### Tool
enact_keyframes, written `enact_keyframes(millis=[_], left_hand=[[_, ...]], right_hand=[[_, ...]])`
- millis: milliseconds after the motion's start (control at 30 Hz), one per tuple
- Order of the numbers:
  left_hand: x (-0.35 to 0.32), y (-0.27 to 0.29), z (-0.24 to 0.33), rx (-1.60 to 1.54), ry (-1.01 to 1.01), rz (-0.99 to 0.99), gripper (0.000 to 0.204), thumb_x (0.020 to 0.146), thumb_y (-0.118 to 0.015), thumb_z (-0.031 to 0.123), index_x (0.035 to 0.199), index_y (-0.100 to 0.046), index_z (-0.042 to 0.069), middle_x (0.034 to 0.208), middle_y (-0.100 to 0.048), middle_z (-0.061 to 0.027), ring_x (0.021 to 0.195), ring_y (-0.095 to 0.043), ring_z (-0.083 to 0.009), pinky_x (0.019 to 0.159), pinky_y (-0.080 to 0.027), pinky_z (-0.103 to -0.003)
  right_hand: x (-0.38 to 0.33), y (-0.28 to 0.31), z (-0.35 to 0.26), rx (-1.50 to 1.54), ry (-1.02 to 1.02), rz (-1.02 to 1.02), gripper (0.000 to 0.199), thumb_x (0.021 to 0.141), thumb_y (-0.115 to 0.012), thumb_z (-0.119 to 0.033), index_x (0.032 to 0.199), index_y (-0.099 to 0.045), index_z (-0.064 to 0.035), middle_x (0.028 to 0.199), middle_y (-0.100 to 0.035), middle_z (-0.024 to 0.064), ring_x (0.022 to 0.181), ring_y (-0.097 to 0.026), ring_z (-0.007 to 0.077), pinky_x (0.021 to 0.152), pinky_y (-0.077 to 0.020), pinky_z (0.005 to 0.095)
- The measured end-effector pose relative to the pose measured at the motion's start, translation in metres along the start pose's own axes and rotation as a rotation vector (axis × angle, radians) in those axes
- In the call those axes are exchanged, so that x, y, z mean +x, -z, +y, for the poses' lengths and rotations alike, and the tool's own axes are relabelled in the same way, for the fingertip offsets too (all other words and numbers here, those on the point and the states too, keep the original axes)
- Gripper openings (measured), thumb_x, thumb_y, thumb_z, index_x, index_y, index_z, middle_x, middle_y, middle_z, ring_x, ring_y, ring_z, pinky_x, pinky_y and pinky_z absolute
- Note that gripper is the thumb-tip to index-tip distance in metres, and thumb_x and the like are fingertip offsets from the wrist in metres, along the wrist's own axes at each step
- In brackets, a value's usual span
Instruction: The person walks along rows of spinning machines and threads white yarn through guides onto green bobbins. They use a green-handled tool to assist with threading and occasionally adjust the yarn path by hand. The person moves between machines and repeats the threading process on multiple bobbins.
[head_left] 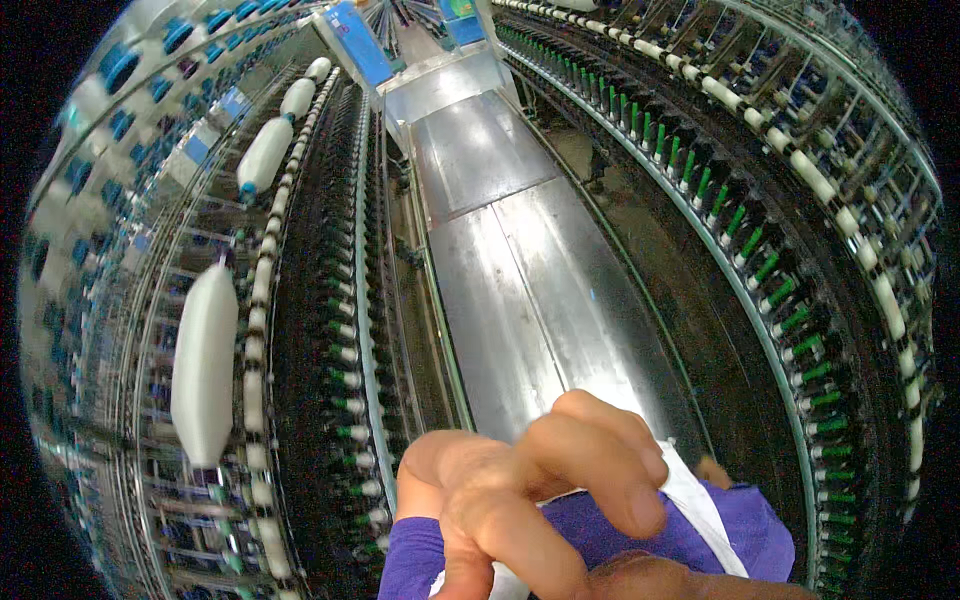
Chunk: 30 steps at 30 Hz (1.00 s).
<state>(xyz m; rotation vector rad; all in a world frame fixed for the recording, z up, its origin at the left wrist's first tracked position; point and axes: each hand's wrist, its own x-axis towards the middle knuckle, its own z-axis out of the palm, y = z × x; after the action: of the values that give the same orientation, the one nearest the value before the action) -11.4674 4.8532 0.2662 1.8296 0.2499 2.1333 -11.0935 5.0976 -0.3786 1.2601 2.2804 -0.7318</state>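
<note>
My left hand is raised very close to the camera at the bottom centre, its purple sleeve coming in from the lower left. Its fingers are curled and blurred. A white strap runs out from under the fingertips across purple cloth; whether the fingers grip it is unclear. A patch of skin at the lower edge may be my right hand, mostly hidden. A small fingertip-like spot shows beside the strap.
A long metal-plated aisle floor runs away between two spinning frames. The left frame carries rows of bobbins and large white roving packages. The right frame has green-tipped spindles. Blue boxes stand at the far end.
</note>
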Motion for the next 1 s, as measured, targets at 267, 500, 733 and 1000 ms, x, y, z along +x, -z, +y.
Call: enact_keyframes(millis=[267, 500, 733, 1000], left_hand=[[0.061, 0.176, -0.085, -0.349, -0.079, -0.048, 0.052, 0.078, -0.051, 0.06, 0.079, -0.06, 0.009, 0.104, -0.05, -0.0156, 0.106, -0.042, -0.0331, 0.094, -0.034, -0.043], [0.096, 0.369, -0.094, -0.468, -0.062, 0.013, 0.046, 0.08, -0.05, 0.056, 0.082, -0.06, 0.011, 0.108, -0.049, -0.0104, 0.11, -0.04, -0.0296, 0.094, -0.034, -0.044], [0.147, 0.562, -0.12, -0.264, 0.268, 0.204, 0.034, 0.087, -0.045, 0.049, 0.074, -0.055, 0.019, 0.102, -0.047, 0.0013, 0.096, -0.041, -0.0177, 0.085, -0.035, -0.046], [0.176, 0.774, -0.166, -0.425, 0.222, 0.149, 0.041, 0.082, -0.052, 0.05, 0.086, -0.063, 0.011, 0.111, -0.048, -0.0089, 0.112, -0.037, -0.0296, 0.093, -0.033, -0.043]], right_hand=[[0.253, 0.269, -0.408, -0.015, 0.562, 0.153, 0.025, 0.075, -0.05, -0.013, 0.095, -0.06, -0.0028, 0.095, -0.06, 0.0179, 0.09, -0.056, 0.0357, 0.079, -0.0445, 0.0429], [0.349, 0.318, -0.57, 0.018, 0.778, 0.178, 0.026, 0.076, -0.048, -0.017, 0.096, -0.06, -0.0055, 0.096, -0.06, 0.0198, 0.093, -0.056, 0.0346, 0.081, -0.0446, 0.0435], [0.422, 0.264, -0.44, -0.761, 0.507, -0.631, 0.012, 0.062, -0.057, -0.01, 0.066, -0.063, -0.0011, 0.063, -0.059, 0.0187, 0.061, -0.058, 0.0335, 0.054, -0.0455, 0.0437], [0.5, 0.241, -0.391, -0.088, -0.013, -0.139, 0.022, 0.075, -0.052, -0.027, 0.079, -0.057, -0.0057, 0.066, -0.057, 0.0117, 0.056, -0.055, 0.0251, 0.052, -0.0452, 0.038]])
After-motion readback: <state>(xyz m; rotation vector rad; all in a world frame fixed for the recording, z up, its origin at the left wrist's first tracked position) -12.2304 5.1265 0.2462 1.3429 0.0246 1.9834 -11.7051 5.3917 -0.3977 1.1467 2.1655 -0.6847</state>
